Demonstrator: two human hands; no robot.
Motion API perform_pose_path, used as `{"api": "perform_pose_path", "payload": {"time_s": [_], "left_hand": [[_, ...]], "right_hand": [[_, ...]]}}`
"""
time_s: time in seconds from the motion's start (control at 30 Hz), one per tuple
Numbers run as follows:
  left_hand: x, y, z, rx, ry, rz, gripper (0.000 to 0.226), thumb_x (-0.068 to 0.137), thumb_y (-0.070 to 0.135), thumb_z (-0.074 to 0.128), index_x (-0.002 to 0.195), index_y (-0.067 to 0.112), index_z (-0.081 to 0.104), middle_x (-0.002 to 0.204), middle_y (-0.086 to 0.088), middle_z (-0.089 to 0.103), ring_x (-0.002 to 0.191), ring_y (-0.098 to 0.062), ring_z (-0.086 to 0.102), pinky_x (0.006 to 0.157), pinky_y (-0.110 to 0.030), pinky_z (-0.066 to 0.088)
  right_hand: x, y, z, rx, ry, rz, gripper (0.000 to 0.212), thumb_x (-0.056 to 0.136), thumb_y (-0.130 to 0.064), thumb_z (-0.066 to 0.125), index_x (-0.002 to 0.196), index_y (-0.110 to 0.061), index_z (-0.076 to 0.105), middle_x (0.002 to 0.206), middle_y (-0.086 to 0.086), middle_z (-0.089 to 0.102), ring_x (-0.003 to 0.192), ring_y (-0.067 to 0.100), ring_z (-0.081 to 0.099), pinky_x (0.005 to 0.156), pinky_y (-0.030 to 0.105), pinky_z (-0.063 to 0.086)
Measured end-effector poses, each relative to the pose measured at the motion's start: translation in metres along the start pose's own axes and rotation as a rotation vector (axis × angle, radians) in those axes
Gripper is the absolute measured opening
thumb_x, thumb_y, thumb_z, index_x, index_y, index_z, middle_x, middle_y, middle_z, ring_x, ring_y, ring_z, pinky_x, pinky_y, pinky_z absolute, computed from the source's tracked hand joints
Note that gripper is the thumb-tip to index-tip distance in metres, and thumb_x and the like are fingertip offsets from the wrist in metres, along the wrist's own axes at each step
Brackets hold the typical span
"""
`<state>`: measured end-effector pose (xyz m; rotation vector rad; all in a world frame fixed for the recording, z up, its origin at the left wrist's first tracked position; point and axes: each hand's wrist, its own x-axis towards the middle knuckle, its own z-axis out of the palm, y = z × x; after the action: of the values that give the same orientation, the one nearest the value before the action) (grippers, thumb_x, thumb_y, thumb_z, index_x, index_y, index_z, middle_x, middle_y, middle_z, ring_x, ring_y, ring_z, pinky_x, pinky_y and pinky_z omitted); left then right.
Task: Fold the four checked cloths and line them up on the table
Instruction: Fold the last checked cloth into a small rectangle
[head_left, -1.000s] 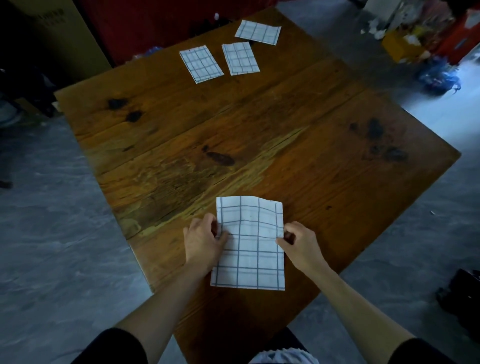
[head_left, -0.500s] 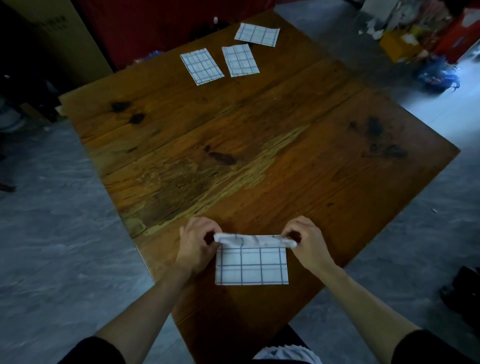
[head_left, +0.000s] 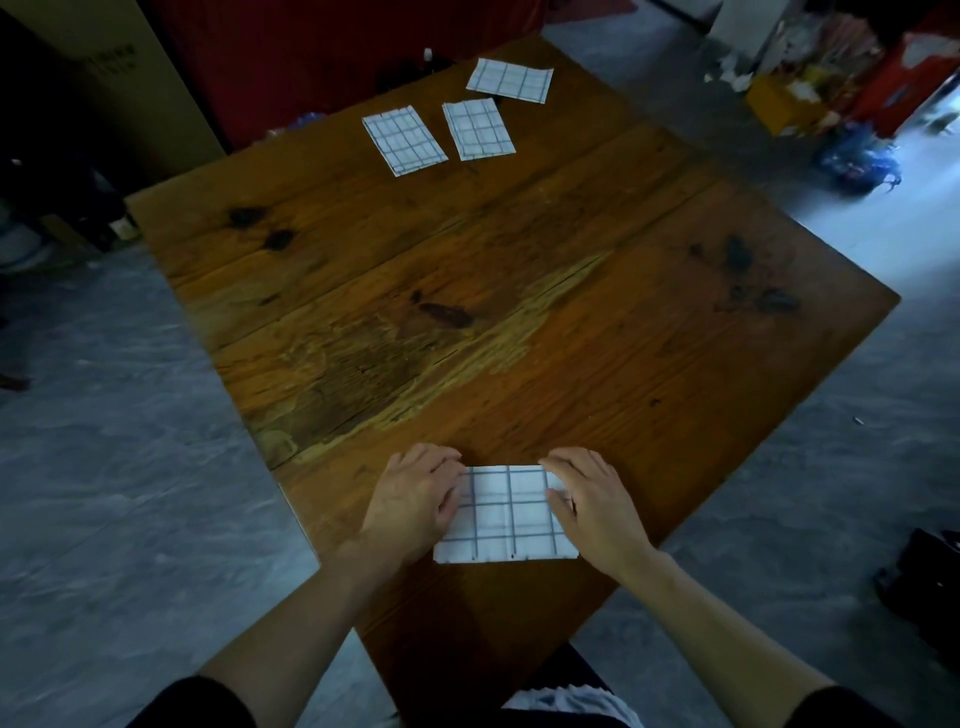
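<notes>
Occupying most of the frame: one wooden desk (head_left: 519, 322), plank top, dark knots and a pale worn streak through its middle, set cornerwise to the viewer on a grey floor (head_left: 104, 493). Room dim; red wall or panel (head_left: 322, 47) at 12 o'clock, tan cardboard box (head_left: 119, 67) at 11 o'clock with printing too dark to read.

Folded checked cloth (head_left: 506, 514), white with dark grid lines: lies flat at the desk's 6 o'clock corner. Left hand (head_left: 415, 501) open, palm down, covering the cloth's left edge. Right hand (head_left: 592, 501) open, palm down, fingers spread over the right edge. Bare forearms, dark sleeves cut off at the bottom edge.

Three more folded checked cloths at the far 12 o'clock end: left far cloth (head_left: 404, 140) and middle far cloth (head_left: 478, 129) just beside each other, apart; right far cloth (head_left: 510, 79) beyond them, turned crosswise.

Surroundings: blue bundle (head_left: 857, 158) and yellow box (head_left: 779, 104) on the floor at 2 o'clock, amid blurred clutter; dark object (head_left: 930, 587) at 4 o'clock, unidentifiable.
</notes>
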<state>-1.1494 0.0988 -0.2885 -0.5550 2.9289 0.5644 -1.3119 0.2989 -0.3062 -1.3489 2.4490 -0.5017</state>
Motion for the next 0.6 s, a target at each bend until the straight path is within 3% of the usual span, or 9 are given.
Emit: {"api": "perform_pose_path", "payload": {"time_s": [0.1,0.2,0.27,0.43,0.6], "left_hand": [[0.001,0.023,0.0,0.084,-0.144,-0.019,0.054,0.103,0.042,0.034,0.154,0.026,0.024,0.163,0.006,0.015,0.15,-0.015,0.01,0.12,-0.042,0.011],[-0.001,0.034,0.014,0.161,-0.196,0.025,0.067,0.103,0.045,0.032,0.156,0.02,0.0,0.165,0.0,-0.008,0.151,-0.017,-0.01,0.121,-0.042,-0.005],[-0.006,0.035,0.025,0.203,-0.235,0.062,0.077,0.101,0.046,0.037,0.155,0.019,-0.01,0.163,-0.002,-0.016,0.149,-0.018,-0.017,0.123,-0.046,-0.005],[-0.017,0.015,0.041,0.203,-0.244,0.125,0.069,0.102,0.06,0.008,0.153,0.022,-0.018,0.162,0.002,-0.022,0.147,-0.014,-0.026,0.122,-0.049,-0.004],[-0.029,-0.004,0.037,0.193,-0.238,0.057,0.074,0.099,0.065,0.007,0.153,0.022,-0.021,0.159,0.005,-0.029,0.144,-0.012,-0.032,0.117,-0.045,-0.017]], "right_hand": [[-0.004,-0.019,0.006,-0.079,-0.13,0.008,0.054,0.103,-0.035,0.039,0.153,-0.021,0.025,0.16,-0.005,0.023,0.149,0.011,0.013,0.122,0.034,0.015],[-0.007,-0.034,0.017,-0.15,-0.201,-0.006,0.063,0.104,-0.037,0.034,0.156,-0.019,0.002,0.165,0.0,0.001,0.15,0.013,-0.007,0.12,0.034,-0.004],[-0.009,-0.041,0.025,-0.138,-0.215,0.008,0.067,0.104,-0.037,0.034,0.155,-0.018,-0.004,0.165,0.001,-0.006,0.149,0.014,-0.013,0.121,0.035,-0.005],[-0.015,-0.039,0.039,-0.17,-0.288,0.031,0.071,0.096,-0.051,0.014,0.153,-0.02,-0.015,0.162,-0.002,-0.018,0.148,0.013,-0.021,0.123,0.042,-0.005],[-0.027,-0.02,0.033,-0.184,-0.272,0.171,0.071,0.097,-0.058,0.01,0.151,-0.024,-0.021,0.158,-0.008,-0.025,0.146,0.011,-0.025,0.119,0.045,-0.014]]}}
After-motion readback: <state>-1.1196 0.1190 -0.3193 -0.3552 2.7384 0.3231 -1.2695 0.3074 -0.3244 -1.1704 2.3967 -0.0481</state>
